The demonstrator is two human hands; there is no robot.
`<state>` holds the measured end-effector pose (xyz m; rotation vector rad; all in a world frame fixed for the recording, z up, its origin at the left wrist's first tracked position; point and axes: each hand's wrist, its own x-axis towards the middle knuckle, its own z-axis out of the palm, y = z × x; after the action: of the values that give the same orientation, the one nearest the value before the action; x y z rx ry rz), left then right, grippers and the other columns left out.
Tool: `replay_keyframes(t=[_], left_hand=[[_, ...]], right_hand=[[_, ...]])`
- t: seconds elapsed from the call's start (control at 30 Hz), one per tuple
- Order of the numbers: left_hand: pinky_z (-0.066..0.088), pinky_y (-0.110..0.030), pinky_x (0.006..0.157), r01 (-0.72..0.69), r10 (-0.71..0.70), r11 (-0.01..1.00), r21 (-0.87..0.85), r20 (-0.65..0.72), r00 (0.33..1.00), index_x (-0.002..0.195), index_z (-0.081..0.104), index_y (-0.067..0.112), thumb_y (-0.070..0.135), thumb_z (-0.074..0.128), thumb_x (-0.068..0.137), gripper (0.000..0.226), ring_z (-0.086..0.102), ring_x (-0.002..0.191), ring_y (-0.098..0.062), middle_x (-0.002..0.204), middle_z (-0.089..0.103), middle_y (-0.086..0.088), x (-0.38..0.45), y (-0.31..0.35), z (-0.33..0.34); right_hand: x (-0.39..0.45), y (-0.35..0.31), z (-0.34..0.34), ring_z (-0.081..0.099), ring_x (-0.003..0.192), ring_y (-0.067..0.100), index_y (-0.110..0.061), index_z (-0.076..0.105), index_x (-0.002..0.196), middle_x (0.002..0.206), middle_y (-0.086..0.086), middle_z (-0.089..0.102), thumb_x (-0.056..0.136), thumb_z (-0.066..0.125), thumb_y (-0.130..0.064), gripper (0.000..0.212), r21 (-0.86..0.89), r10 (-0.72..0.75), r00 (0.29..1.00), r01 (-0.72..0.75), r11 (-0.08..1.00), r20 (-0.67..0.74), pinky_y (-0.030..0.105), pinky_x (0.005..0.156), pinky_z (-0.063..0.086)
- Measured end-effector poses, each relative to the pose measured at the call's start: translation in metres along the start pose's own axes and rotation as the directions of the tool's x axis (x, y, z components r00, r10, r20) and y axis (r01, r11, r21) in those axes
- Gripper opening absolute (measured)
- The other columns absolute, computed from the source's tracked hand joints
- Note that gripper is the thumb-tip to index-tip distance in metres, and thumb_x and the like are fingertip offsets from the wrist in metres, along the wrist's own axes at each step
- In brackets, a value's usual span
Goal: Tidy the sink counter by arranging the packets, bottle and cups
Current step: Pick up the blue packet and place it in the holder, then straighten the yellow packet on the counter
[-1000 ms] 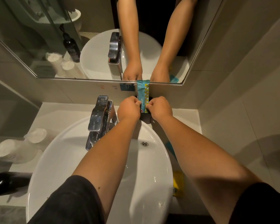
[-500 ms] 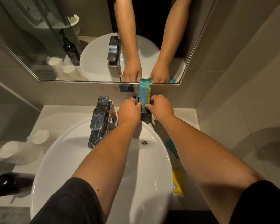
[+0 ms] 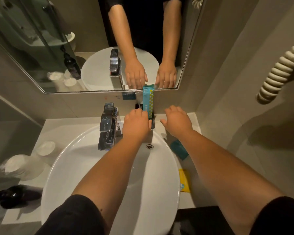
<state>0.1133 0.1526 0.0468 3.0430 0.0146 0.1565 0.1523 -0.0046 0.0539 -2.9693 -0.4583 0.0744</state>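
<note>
A tall teal packet (image 3: 148, 99) stands upright in a small black holder (image 3: 153, 123) against the wall behind the basin. My left hand (image 3: 136, 123) sits just left of the holder, fingers relaxed, touching or nearly touching it. My right hand (image 3: 176, 122) hovers a little to the right of the holder, fingers spread and holding nothing. A second teal packet (image 3: 178, 149) and a yellow packet (image 3: 184, 182) lie flat on the counter right of the basin. Two wrapped cups (image 3: 44, 148) (image 3: 19, 165) and a black bottle (image 3: 15, 196) lying on its side are at the left.
The white oval basin (image 3: 78, 160) fills the counter's middle, with a chrome tap (image 3: 108, 126) at its back. A mirror (image 3: 41, 65) hangs above. A coiled cream cord (image 3: 278, 73) hangs on the right wall.
Both hands have let go of the upright teal packet and opened. The right hand has drawn off to the right. The packet now stands on its own in the holder.
</note>
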Motion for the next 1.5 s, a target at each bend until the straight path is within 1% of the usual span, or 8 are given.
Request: replay_keyframes(t=[0.33,0.47,0.63,0.8,1.07,1.27,1.43,1.5], left_hand=[[0.044,-0.04,0.088,-0.236,0.236,0.972,-0.003,0.02,0.972,0.111,0.056,0.011,0.036,0.047,0.092,0.033,0.053,0.102,-0.028,0.108,0.061,-0.008,-0.038,-0.002,0.021],[0.043,-0.046,0.096,-0.291,0.29,0.957,0.014,0.051,0.956,0.122,0.055,0.005,0.037,0.048,0.092,0.044,0.052,0.115,-0.034,0.121,0.059,-0.015,-0.047,-0.004,0.029],[0.027,-0.047,0.112,-0.35,0.343,0.937,0.018,0.154,0.927,0.142,0.037,0.005,0.042,0.036,0.098,0.058,0.031,0.139,-0.035,0.148,0.039,-0.016,-0.046,-0.009,0.049],[0.026,-0.052,0.113,-0.385,0.384,0.923,-0.02,0.134,0.914,0.143,0.035,0.002,0.04,0.039,0.097,0.06,0.027,0.141,-0.039,0.152,0.033,-0.02,-0.045,-0.017,0.07],[0.03,-0.052,0.112,-0.433,0.431,0.901,-0.011,0.121,0.894,0.145,0.033,0.0,0.045,0.033,0.096,0.067,0.028,0.141,-0.04,0.152,0.032,-0.022,-0.045,-0.025,0.084],[0.03,-0.052,0.113,-0.438,0.435,0.899,-0.012,0.146,0.889,0.145,0.032,-0.001,0.046,0.033,0.095,0.068,0.027,0.141,-0.04,0.152,0.032,-0.023,-0.045,-0.026,0.085],[0.027,-0.052,0.114,-0.437,0.431,0.899,0.006,0.163,0.888,0.147,0.029,0.0,0.048,0.03,0.096,0.07,0.024,0.143,-0.039,0.153,0.03,-0.022,-0.044,-0.026,0.086],[0.026,-0.051,0.115,-0.438,0.429,0.899,0.017,0.166,0.888,0.147,0.028,0.0,0.049,0.028,0.097,0.07,0.023,0.143,-0.039,0.154,0.029,-0.022,-0.044,-0.026,0.086]], right_hand=[[-0.062,0.014,0.007,0.051,0.119,0.026,-0.016,0.052,0.132,0.132,0.006,0.055,0.095,0.049,-0.043,0.046,-0.072,0.047,0.999,-0.047,0.996,0.003,0.038,0.102,0.042],[-0.09,0.023,0.015,0.049,0.121,0.026,-0.015,0.051,0.133,0.135,0.006,0.053,0.095,0.047,-0.041,0.046,-0.051,0.115,0.993,-0.114,0.992,0.027,0.036,0.103,0.04],[-0.137,0.035,0.034,0.047,0.122,0.025,-0.015,0.05,0.135,0.135,0.005,0.053,0.094,0.049,-0.037,0.046,0.034,0.241,0.968,-0.244,0.969,0.068,0.037,0.101,0.039],[-0.187,0.039,0.065,0.048,0.122,0.023,-0.018,0.043,0.14,0.138,0.004,0.05,0.096,0.045,-0.044,0.052,0.085,0.375,0.915,-0.39,0.917,0.151,0.036,0.1,0.043],[-0.202,0.02,0.094,0.056,0.104,0.025,-0.017,0.048,0.125,0.117,0.007,0.057,0.095,0.045,-0.048,0.044,0.034,0.5,0.829,-0.524,0.851,0.251,0.032,0.075,0.043],[-0.182,0.026,0.087,0.058,0.081,0.019,-0.01,0.063,0.101,0.093,0.005,0.063,0.087,0.064,-0.025,0.021,0.388,0.558,0.727,-0.687,0.615,0.401,0.027,0.06,0.042],[-0.146,0.039,0.044,0.053,0.056,0.003,-0.012,0.065,0.085,0.07,-0.004,0.058,0.084,0.066,-0.006,0.006,0.605,0.524,0.78,-0.609,0.513,0.341,0.007,0.042,0.037],[-0.122,0.046,0.032,0.058,0.058,0.005,-0.01,0.067,0.085,0.071,-0.001,0.06,0.084,0.067,-0.006,0.005,0.605,0.482,0.808,-0.579,0.547,0.338,0.01,0.05,0.041]])
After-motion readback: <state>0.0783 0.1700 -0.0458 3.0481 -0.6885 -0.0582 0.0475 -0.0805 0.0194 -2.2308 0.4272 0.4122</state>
